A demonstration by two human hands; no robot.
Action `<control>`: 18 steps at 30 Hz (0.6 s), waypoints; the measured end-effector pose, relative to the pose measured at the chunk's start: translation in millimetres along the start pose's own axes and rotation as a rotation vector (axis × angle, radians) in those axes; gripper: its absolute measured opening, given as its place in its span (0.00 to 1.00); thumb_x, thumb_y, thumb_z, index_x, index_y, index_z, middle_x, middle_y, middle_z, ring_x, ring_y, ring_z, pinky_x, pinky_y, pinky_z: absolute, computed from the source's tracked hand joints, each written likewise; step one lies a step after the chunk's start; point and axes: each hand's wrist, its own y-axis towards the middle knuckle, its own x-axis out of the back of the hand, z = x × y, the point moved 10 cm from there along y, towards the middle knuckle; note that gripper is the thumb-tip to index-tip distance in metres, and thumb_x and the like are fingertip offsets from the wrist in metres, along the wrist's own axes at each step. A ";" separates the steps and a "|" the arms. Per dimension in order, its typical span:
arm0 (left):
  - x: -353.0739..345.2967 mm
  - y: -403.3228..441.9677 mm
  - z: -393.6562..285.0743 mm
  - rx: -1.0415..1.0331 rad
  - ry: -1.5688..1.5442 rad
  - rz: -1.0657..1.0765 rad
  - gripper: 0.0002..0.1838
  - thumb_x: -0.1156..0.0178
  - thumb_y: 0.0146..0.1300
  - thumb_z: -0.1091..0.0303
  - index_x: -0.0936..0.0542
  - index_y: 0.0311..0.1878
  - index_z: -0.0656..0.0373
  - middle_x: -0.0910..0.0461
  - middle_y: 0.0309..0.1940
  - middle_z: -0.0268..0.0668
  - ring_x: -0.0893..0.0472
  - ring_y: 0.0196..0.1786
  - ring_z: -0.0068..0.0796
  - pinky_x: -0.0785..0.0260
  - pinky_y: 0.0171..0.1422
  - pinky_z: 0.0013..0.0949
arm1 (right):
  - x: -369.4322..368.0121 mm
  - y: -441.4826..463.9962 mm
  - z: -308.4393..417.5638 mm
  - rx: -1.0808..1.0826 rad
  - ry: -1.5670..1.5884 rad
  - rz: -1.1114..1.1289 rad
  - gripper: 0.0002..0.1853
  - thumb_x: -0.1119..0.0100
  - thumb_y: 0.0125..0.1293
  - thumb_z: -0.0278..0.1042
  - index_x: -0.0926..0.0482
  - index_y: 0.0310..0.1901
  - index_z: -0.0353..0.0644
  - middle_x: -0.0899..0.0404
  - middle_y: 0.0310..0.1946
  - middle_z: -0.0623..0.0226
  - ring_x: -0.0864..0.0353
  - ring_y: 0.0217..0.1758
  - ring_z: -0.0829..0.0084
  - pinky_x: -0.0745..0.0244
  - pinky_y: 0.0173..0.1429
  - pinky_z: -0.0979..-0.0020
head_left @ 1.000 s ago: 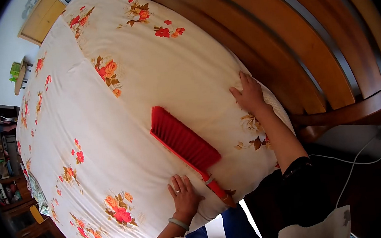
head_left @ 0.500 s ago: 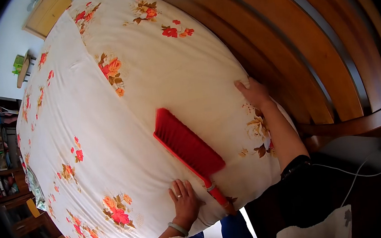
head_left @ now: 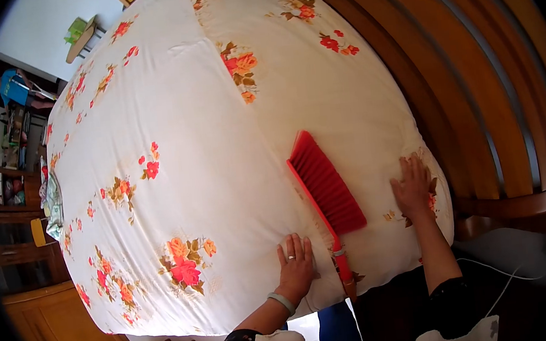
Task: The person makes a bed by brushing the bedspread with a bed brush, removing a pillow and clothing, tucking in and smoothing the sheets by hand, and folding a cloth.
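Observation:
A white bed sheet (head_left: pixel 135 236) printed with red and orange flowers covers the bed. My left hand (head_left: pixel 295 268) lies on it near the front edge, fingers stretched out, with a ring and a pale bangle. Just right of that hand rests a red bed brush (head_left: pixel 324 182), its bristles turned to the right and its handle pointing toward me. Neither hand touches the brush. Over by the headboard side, my right hand (head_left: pixel 411 187) is flat on the sheet with its fingers apart, partly covering a printed flower.
A slatted wooden headboard (head_left: pixel 434 69) runs along the right. White cables (head_left: pixel 500 273) hang at the lower right. On the far left, a person in a blue shirt (head_left: pixel 13 87) holds a long-handled tool near shelves (head_left: pixel 0 187). Wooden cabinets (head_left: pixel 61 329) stand at left.
My right hand has come away from the sheet's edge by the headboard and now lies flat, nearer to me. My view has shifted left, and the person in blue shows more fully.

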 end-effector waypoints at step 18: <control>-32.1 -277.8 274.2 1.098 -0.514 -0.231 0.61 0.33 0.46 0.39 0.57 0.73 0.60 0.61 0.74 0.52 0.64 0.76 0.49 0.70 0.73 0.62 | -20.0 -189.8 157.7 -0.214 0.425 0.126 0.27 0.36 0.56 0.38 0.33 0.54 0.35 0.28 0.49 0.50 0.30 0.54 0.51 0.36 0.59 0.58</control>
